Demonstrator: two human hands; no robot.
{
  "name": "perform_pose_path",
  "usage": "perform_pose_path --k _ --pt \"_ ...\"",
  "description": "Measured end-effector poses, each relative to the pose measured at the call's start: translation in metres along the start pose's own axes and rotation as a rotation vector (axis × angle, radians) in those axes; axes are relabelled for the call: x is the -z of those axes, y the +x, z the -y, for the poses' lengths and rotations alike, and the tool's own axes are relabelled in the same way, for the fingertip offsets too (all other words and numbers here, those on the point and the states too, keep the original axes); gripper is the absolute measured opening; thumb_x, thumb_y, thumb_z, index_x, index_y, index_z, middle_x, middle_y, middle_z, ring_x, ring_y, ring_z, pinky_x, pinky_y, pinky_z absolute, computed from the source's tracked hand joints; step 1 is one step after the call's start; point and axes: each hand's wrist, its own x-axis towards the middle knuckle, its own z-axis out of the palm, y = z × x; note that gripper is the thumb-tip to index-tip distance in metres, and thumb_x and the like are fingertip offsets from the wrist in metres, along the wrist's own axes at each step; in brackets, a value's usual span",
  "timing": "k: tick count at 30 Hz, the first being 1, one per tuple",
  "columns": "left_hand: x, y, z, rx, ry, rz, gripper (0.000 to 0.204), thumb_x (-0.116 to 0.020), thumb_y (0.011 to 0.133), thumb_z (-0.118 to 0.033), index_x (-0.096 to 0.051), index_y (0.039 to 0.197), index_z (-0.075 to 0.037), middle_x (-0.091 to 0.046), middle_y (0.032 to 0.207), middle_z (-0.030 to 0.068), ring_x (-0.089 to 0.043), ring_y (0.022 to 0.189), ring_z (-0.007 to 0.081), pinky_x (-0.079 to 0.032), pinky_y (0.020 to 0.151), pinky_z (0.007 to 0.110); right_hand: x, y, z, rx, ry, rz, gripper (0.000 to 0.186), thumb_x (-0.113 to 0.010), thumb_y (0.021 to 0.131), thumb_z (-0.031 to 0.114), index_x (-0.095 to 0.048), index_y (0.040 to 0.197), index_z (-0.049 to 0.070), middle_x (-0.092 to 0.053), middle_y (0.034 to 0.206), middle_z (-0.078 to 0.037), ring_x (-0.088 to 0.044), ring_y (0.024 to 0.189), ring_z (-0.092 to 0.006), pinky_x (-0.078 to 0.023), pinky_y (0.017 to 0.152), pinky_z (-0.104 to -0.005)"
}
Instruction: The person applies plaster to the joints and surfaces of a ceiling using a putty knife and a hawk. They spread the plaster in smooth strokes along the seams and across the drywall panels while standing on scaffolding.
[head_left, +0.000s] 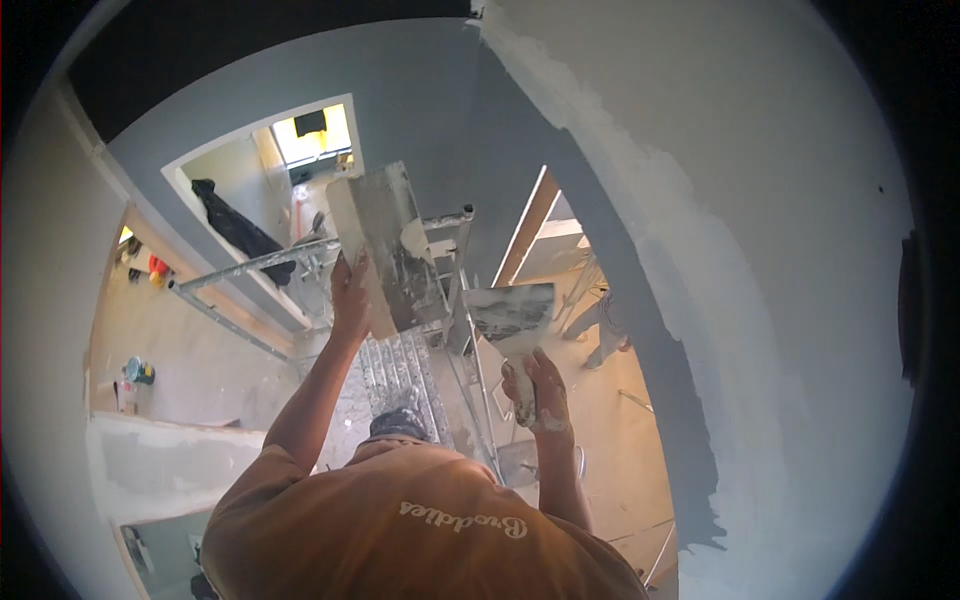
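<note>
My left hand (350, 295) is closed on the pale edge of a broad rectangular plastering blade (385, 250), held up at a tilt. Its metal face is smeared with plaster, with a whitish lump near the right side. To the right and a little lower, my right hand (545, 392) grips the plaster-coated handle of a wide filling knife (512, 308). That knife points away from me, its flat blade streaked grey and white. The two tools are apart. A pale plaster band (690, 230) runs along the grey surface to my right.
Metal scaffold rails (250, 265) surround a spattered platform (385, 375) below me. A dark garment (240, 225) hangs over the left rail. Lower right, another person (603, 325) stands on the floor below. A tin (140, 370) stands at left; doorways open in the grey wall (420, 110).
</note>
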Motion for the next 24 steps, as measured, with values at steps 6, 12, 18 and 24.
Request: perform_pose_path --k 6,12,18,24 --pt "-0.003 0.038 0.012 -0.046 0.169 -0.051 0.035 -0.054 0.101 -0.025 -0.054 0.126 0.0 -0.063 0.106 0.0089 -0.056 0.093 0.0145 -0.046 0.082 0.031 -0.041 0.065 -0.026 -0.193 -0.024 0.091 0.03 -0.055 0.1 0.014 -0.052 0.126 0.0 -0.059 0.094 -0.01 -0.055 0.072 -0.0151 -0.043 0.054 -0.0246" --pt "-0.001 0.083 -0.001 -0.035 0.496 0.075 0.033 -0.055 0.1 -0.024 -0.055 0.12 0.003 -0.064 0.092 0.0133 -0.057 0.084 0.0178 -0.047 0.077 0.034 -0.076 0.16 -0.031 -0.193 0.004 0.044 0.027 -0.056 0.1 0.014 -0.053 0.123 0.0 -0.06 0.096 -0.009 -0.054 0.07 -0.0146 -0.044 0.054 -0.0252" --pt "0.019 0.123 0.039 0.028 0.515 0.289 0.034 -0.054 0.1 -0.022 -0.055 0.123 0.003 -0.066 0.098 0.0106 -0.061 0.087 0.0195 -0.049 0.077 0.036 -0.1 0.243 -0.012 -0.01 -0.041 0.098 0.017 -0.053 0.101 0.014 -0.056 0.111 0.001 -0.06 0.098 -0.01 -0.054 0.069 -0.0153 -0.045 0.056 -0.0275" --pt "0.02 0.182 0.085 0.437 -0.104 0.387 0.034 -0.058 0.099 -0.026 -0.059 0.127 -0.007 -0.067 0.107 0.0037 -0.066 0.091 0.0139 -0.055 0.077 0.03 -0.121 0.265 0.002 0.63 -1.654 0.461 0.053 -0.059 0.083 -0.006 -0.056 0.133 0.011 -0.048 0.141 -0.018 -0.058 0.118 -0.0338 -0.055 0.091 -0.0414"
